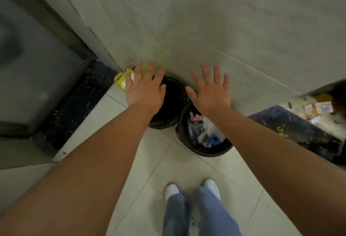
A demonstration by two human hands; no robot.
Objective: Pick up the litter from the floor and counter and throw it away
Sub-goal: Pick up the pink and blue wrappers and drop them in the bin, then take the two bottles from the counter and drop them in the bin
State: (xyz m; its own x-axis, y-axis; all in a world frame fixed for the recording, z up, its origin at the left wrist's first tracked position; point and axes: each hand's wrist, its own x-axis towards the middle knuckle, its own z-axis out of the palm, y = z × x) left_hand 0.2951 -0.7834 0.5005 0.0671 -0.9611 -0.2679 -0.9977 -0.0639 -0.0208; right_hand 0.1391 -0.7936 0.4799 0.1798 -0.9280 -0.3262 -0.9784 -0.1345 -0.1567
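Two black round bins stand on the pale floor tiles against the grey wall. The left bin looks dark inside. The right bin holds plastic wrappers, a pink scrap and a blue piece. My left hand hovers over the left bin with fingers spread and nothing in it. My right hand hovers above the right bin's far rim, also spread and holding nothing. A yellow and white packet lies on the floor by the wall, partly hidden behind my left hand.
A glass door with a dark frame stands at the left. Several scraps and packets of litter lie in an opening at the right. Dark blue floor strips run along both sides. My white shoes stand on the tiles below.
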